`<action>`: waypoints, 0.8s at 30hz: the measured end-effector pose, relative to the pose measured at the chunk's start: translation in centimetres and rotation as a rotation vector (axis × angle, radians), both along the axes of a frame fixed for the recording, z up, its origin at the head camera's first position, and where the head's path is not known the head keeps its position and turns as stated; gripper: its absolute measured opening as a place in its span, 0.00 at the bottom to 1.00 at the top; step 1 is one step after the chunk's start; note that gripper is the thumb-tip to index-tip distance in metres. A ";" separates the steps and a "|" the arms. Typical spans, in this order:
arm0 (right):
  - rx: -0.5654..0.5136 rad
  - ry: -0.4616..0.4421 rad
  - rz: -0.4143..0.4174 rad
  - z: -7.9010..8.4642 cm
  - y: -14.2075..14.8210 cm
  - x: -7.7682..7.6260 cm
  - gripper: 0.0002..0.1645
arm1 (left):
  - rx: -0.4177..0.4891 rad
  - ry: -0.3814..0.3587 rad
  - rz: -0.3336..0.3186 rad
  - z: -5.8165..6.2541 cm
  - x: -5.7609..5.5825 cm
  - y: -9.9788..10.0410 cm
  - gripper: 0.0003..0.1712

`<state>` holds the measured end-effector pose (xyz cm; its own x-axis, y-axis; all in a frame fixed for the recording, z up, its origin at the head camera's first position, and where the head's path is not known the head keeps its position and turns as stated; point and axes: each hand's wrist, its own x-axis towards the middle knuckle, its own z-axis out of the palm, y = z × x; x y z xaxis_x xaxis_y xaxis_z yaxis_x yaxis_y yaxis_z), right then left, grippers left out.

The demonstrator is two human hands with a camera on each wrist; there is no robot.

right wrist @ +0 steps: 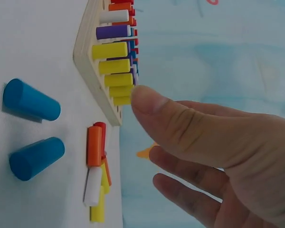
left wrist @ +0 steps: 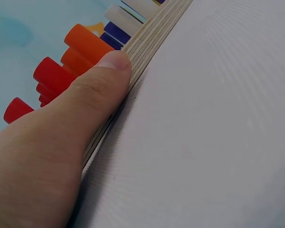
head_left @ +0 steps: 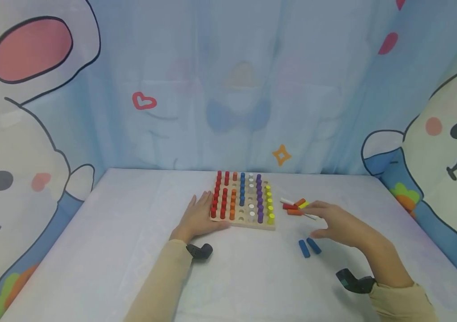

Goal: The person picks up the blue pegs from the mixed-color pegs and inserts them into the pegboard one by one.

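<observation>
A wooden pegboard (head_left: 266, 226) stands in the middle of the table, with red, orange, blue, white, purple and yellow pegs upright in its holes. My left hand (head_left: 200, 217) rests against its near left corner, fingers extended along the left side. In the left wrist view the thumb (left wrist: 92, 88) lies straight along the layered front edge. To the right of the board, my right hand (head_left: 335, 223) hovers with thumb and fingers apart and nothing between them. Below its fingertips is a loose group of pegs, including an orange peg (head_left: 294, 212) and a red peg (head_left: 290, 206).
Two blue pegs (head_left: 304, 248) lie apart on the white tablecloth (head_left: 252, 277), nearer than the mixed group. White and yellow pegs are also in that group, partly behind the right fingers. A blue cartoon curtain (head_left: 196, 89) hangs behind the table's far edge.
</observation>
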<state>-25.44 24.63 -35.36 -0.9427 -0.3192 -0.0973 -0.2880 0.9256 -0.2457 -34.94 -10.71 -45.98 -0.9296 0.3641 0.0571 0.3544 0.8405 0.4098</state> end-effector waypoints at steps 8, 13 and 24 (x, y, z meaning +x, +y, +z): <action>0.014 -0.150 -0.023 -0.7 0.9 -0.4 0.41 | 0.001 0.002 0.002 0.1 -0.1 0.0 0.69; 0.010 -0.216 -0.035 -1.5 1.1 -0.6 0.41 | -0.004 0.005 0.002 0.0 -0.2 -0.1 0.69; 0.001 -0.278 -0.042 -2.2 1.3 -0.3 0.39 | 0.007 0.001 0.005 -0.4 -0.2 0.0 0.70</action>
